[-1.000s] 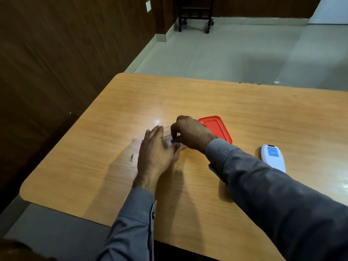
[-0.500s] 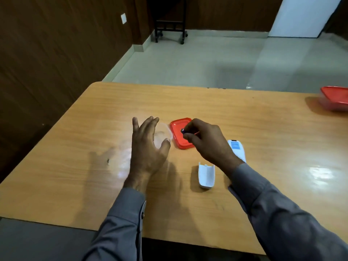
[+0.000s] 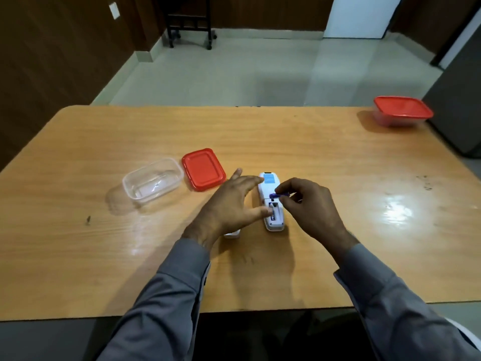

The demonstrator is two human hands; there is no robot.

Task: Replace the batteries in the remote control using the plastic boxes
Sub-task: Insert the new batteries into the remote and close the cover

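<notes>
Glossy wooden desk (image 3: 338, 157): remote control (image 3: 270, 204) centre, bay open; left hand (image 3: 231, 204) splayed bracing it, right hand (image 3: 309, 204) pinching blue battery (image 3: 279, 195) above bay — light, slick, likely best held mid-body.

Dark brown wood-panelled walls (image 3: 52, 48); pale grey tiled floor (image 3: 234, 74); black wheeled metal stand (image 3: 188, 22); white door (image 3: 359, 14).
</notes>
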